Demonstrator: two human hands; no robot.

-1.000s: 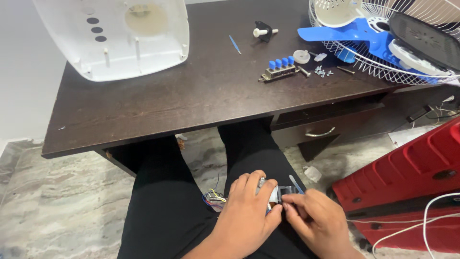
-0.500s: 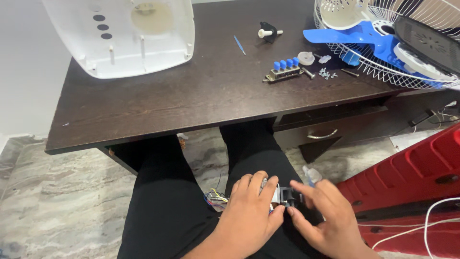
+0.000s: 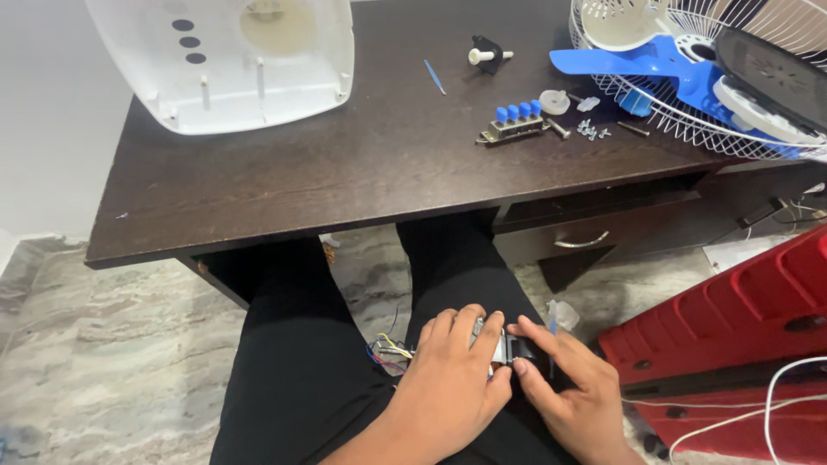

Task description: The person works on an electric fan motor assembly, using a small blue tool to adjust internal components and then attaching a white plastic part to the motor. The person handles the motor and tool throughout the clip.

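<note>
Both of my hands rest on my right thigh and grip a small metal part [image 3: 502,346] with a dark block at its right end. My left hand [image 3: 452,387] covers its left side. My right hand [image 3: 568,387] pinches its right side with thumb and fingers. A bundle of coloured wires [image 3: 386,353] comes out from under my left hand, between my legs in black trousers. Most of the part is hidden by my fingers.
A dark wooden table [image 3: 345,181] stands ahead, holding a white plastic fan base shell [image 3: 228,60], a switch block with blue buttons [image 3: 514,123], loose screws [image 3: 592,130], a small knob [image 3: 488,54] and a wire fan guard with blue blades [image 3: 689,77]. A red case [image 3: 732,327] lies on the floor at right.
The view has shifted slightly. My hands stay on my lap with the small part; my right fingers have shifted a little along its right end.
</note>
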